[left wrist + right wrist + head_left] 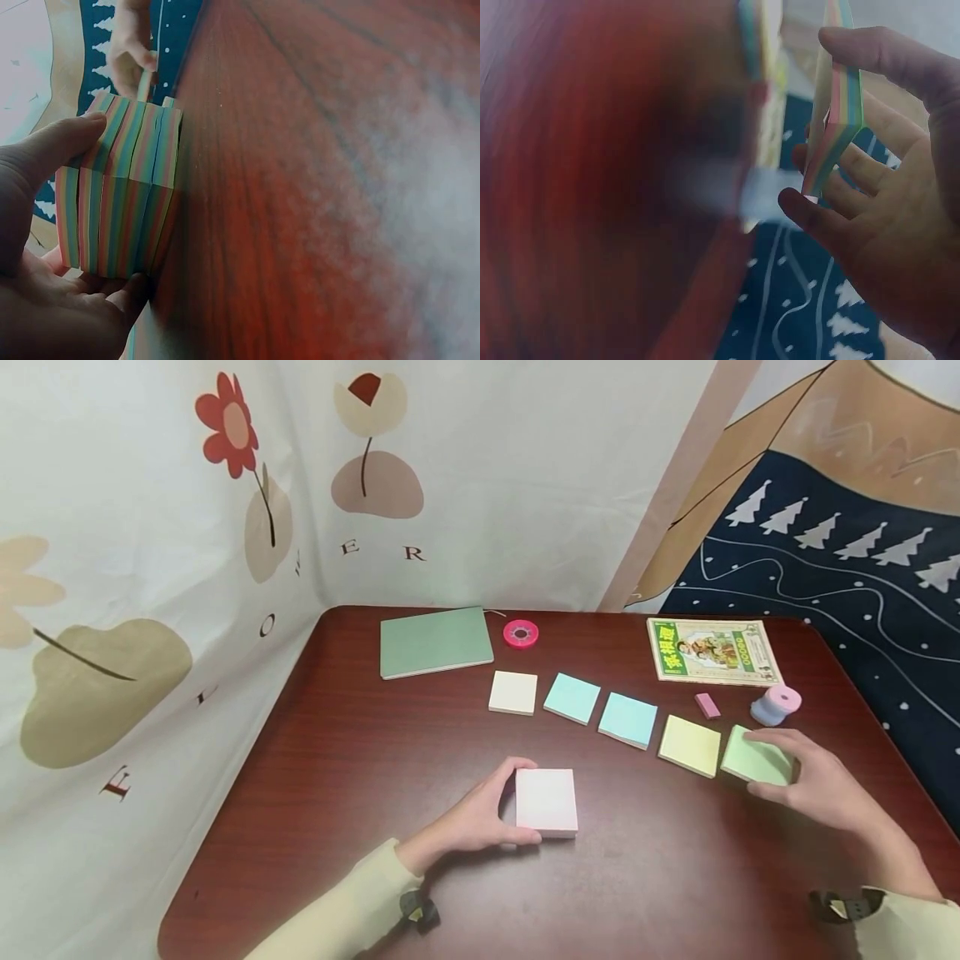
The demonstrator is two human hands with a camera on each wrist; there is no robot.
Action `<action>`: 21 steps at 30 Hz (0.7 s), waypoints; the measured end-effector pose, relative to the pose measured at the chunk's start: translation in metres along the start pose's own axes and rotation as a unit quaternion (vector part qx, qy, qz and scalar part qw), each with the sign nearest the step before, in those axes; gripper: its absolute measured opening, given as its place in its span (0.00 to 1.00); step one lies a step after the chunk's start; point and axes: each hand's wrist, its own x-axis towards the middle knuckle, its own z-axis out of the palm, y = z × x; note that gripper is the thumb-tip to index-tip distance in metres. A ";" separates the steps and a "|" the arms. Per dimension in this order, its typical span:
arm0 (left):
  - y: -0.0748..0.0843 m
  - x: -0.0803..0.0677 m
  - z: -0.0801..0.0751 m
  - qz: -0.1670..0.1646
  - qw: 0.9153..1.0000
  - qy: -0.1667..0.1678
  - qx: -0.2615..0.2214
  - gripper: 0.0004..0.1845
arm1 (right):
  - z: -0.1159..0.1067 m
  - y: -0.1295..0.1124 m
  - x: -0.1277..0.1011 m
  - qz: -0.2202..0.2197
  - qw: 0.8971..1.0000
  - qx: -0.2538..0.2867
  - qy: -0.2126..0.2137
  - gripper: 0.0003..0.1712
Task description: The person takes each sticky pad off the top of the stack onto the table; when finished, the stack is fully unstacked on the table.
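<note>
My left hand point(487, 810) grips a stack of sticky note pads point(546, 802) by its edges, thumb on the near side and fingers on the far side. The top sheet is pale pink. In the left wrist view the stack point(120, 225) shows several layers with striped edges. At the right, my right hand point(825, 777) pinches a light green sticky note pad point(757, 757) between thumb and fingers. That pad's striped edge point(836, 135) appears in the right wrist view, held off the table. Beside it lies a yellow pad point(690, 746).
Two blue pads point(572, 697) and a cream pad point(513, 692) lie in a row leftward. Behind are a green notebook point(435, 643), a pink tape roll point(521, 633) and a printed booklet point(714, 651). A pink eraser point(707, 706) and a pink-and-blue spool-shaped object point(776, 705) sit near the right hand.
</note>
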 end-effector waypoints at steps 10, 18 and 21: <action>-0.002 0.001 0.001 -0.003 1.000 -0.002 -0.001 0.46 | 0.006 0.020 -0.003 0.024 0.998 0.001 -0.055 0.40; 0.000 0.000 0.000 -0.005 1.000 -0.002 0.001 0.46 | 0.011 0.021 -0.001 0.000 0.998 0.003 -0.069 0.38; 0.000 0.000 0.000 -0.003 1.000 -0.002 0.002 0.46 | 0.012 0.021 -0.001 -0.001 0.997 0.007 -0.075 0.38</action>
